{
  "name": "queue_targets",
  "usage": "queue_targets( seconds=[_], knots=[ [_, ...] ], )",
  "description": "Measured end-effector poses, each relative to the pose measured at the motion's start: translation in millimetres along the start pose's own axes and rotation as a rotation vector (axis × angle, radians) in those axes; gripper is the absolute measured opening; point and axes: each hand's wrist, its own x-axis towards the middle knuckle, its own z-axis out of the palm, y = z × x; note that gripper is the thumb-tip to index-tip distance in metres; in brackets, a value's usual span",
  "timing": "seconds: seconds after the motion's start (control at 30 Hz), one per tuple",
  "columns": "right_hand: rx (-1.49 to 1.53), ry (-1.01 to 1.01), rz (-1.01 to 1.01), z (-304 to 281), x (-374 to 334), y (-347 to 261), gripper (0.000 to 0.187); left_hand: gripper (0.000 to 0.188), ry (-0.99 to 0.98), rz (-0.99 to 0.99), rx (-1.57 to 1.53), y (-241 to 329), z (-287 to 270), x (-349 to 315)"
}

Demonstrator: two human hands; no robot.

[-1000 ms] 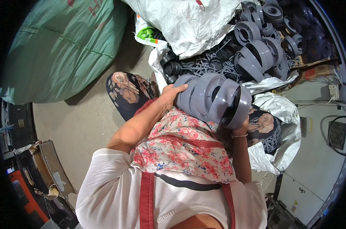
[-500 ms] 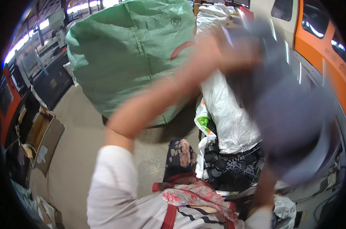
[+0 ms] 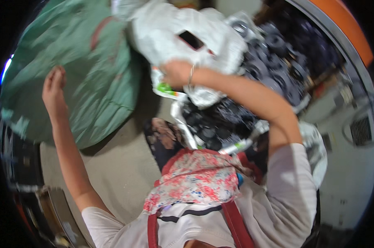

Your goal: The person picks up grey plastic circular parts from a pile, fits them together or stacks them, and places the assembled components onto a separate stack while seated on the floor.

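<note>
Bare floor (image 3: 108, 173) on the left, big green sack (image 3: 96, 87) behind left hand (image 3: 55, 91), fingers bunched, can't tell if holding, blurred right hand (image 3: 176, 73) also unclear, over white sack (image 3: 160, 35), grey rings (image 3: 278, 78) heaped farther right

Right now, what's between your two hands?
From left hand to right hand, the head view shows green sack, shaded floor, then a white bag.

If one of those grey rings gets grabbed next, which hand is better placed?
Probably the right hand: it's over by the white sack, nearer the grey rings. The left hand is farther off, by the green sack.
</note>
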Motion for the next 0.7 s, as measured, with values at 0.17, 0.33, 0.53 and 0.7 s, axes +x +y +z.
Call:
queue_targets(
  seconds=[0.17,0.33,0.53,0.7],
  knots=[
    [0.059,-0.182,0.132,138,-167,74,0.027,0.022,-0.488,-0.150,0.072,-72,148,-106],
    [-0.447,-0.098,0.205,121,-235,156,0.043,0.048,-0.992,0.004,0.244,-106,294,-200],
    [-0.663,-0.127,0.652,82,-273,270,0.060,0.051,-1.243,0.152,0.154,-146,409,-282],
    [-0.116,0.103,1.079,49,-326,373,0.070,0.052,-1.232,-0.067,0.317,-184,426,-292]
  ],
)
